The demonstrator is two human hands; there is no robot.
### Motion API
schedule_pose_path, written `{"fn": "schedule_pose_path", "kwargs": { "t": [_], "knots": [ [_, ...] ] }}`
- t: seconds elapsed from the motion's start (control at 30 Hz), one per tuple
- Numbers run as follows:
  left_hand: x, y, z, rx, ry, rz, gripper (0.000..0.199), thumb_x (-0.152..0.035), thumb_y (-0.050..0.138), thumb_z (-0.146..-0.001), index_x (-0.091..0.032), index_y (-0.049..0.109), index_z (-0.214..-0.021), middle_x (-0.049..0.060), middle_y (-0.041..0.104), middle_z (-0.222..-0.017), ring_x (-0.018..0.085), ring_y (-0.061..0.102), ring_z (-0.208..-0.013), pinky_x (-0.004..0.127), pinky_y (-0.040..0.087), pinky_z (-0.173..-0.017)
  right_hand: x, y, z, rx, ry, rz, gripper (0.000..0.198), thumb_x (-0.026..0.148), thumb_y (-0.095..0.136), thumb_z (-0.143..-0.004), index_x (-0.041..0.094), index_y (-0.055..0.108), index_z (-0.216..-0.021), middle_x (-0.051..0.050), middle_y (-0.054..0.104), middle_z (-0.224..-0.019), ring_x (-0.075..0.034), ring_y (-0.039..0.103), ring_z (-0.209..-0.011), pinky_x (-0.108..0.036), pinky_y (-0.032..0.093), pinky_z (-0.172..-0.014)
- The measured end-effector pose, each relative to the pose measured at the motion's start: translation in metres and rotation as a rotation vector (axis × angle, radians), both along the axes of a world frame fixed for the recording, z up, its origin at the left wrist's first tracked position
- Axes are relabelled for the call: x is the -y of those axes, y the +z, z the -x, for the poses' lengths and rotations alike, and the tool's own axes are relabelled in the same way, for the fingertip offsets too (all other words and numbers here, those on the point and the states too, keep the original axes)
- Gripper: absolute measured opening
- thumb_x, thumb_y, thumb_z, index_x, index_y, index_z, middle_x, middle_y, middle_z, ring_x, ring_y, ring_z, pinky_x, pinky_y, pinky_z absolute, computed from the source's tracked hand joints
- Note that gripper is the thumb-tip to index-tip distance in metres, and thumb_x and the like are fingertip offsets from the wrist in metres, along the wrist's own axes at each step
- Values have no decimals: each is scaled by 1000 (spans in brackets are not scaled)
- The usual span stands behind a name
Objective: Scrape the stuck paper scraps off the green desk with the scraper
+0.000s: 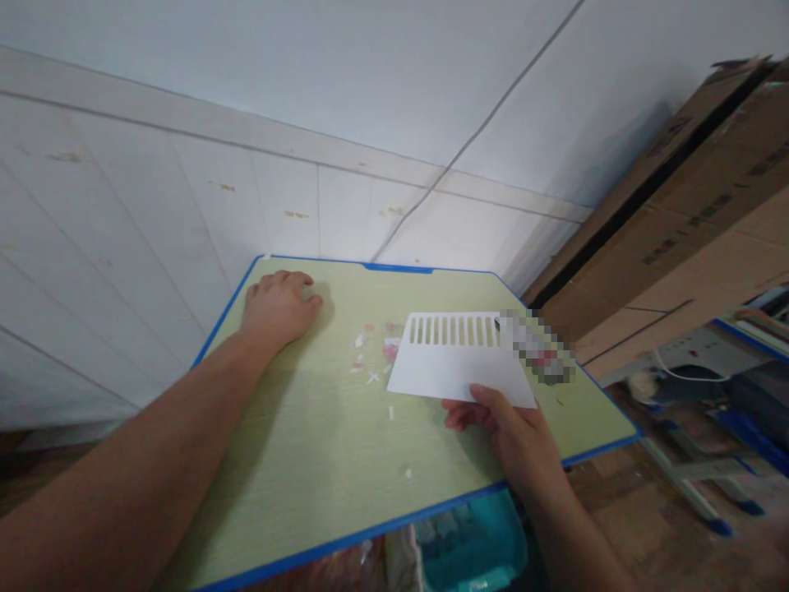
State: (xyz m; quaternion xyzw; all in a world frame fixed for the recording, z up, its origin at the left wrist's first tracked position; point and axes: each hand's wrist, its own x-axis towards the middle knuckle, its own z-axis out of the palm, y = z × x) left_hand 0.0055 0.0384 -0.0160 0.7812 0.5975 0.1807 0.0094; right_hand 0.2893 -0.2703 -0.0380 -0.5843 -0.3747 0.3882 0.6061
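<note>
My right hand (518,436) holds a flat white slotted sheet (459,370) by its near edge, thumb on top and fingers underneath. A row of long narrow slots runs along the sheet's far end. It is tilted above the pale green desk (296,460). On the desk's far left part lies my left hand (280,306), fingers bent down and thumb apart from them, with nothing visible in it. Small white and pink paper scraps (370,353) are scattered between the hands, some close to the sheet's left edge.
A blurred-out object (539,345) lies on the desk right of the sheet. Large cardboard boxes (678,205) lean at the right. A white panelled wall (283,197) with a grey cable (481,127) stands behind. Below the front edge is a teal bin (477,547).
</note>
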Motion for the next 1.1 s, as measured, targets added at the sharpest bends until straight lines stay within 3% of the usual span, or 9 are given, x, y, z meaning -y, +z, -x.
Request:
{"fn": "schedule_pose_path", "kwargs": {
  "t": [0.2, 0.33, 0.43, 0.6, 0.67, 0.87, 1.1],
  "knots": [
    [1, -1, -3, 23, -12, 10, 62, -47, 59, -115, -22, 84, -166, 16, 79, -177, 46, 67, -168, 60, 50, -144, 10, 4, 4, 89, -87, -40, 35, 50, 94, -102, 23, 96, -80, -13, 92, -79, -31, 86, -70, -43, 73, -76],
    [4, 2, -4, 45, -4, 20, 61, -46, 60, -115, -22, 85, -166, 16, 78, -176, 48, 66, -168, 62, 49, -144, 19, 2, -8, 68, -76, -37, 34, 52, 97, -98, 22, 97, -81, -14, 91, -80, -33, 85, -69, -45, 73, -72],
    [5, 3, -5, 43, -4, 23, 61, -46, 59, -117, -21, 85, -166, 16, 77, -176, 47, 66, -169, 60, 49, -144, 25, -1, -15, 141, -60, 15, 40, 55, 93, -103, 23, 98, -81, -15, 92, -80, -35, 87, -74, -46, 76, -77],
    [7, 5, -7, 31, 2, 22, 59, -45, 59, -117, -20, 84, -164, 17, 78, -175, 46, 66, -168, 59, 50, -144, 27, -5, -15, 114, -156, -10, 32, 54, 97, -99, 23, 100, -89, -14, 95, -87, -35, 86, -71, -47, 75, -72],
    [8, 7, -7, 30, 2, 23, 60, -44, 59, -116, -19, 85, -164, 18, 78, -175, 47, 66, -169, 61, 51, -143, 30, -1, -10, 102, -177, -27, 31, 54, 98, -97, 24, 100, -89, -13, 95, -86, -34, 85, -69, -46, 74, -68],
    [11, 13, -8, 26, 3, 29, 60, -46, 61, -112, -24, 87, -162, 19, 81, -174, 47, 69, -165, 59, 54, -141, 46, 22, 16, 277, -89, 95, 48, 60, 92, -105, 25, 98, -74, -13, 94, -82, -37, 91, -80, -43, 76, -81],
    [13, 15, -9, 24, 3, 26, 61, -42, 62, -112, -22, 87, -164, 20, 80, -176, 48, 70, -166, 60, 54, -142, 54, 32, 34, 184, -169, 72, 48, 59, 92, -104, 24, 93, -70, -11, 88, -73, -32, 84, -72, -41, 72, -76]
  ]
}}
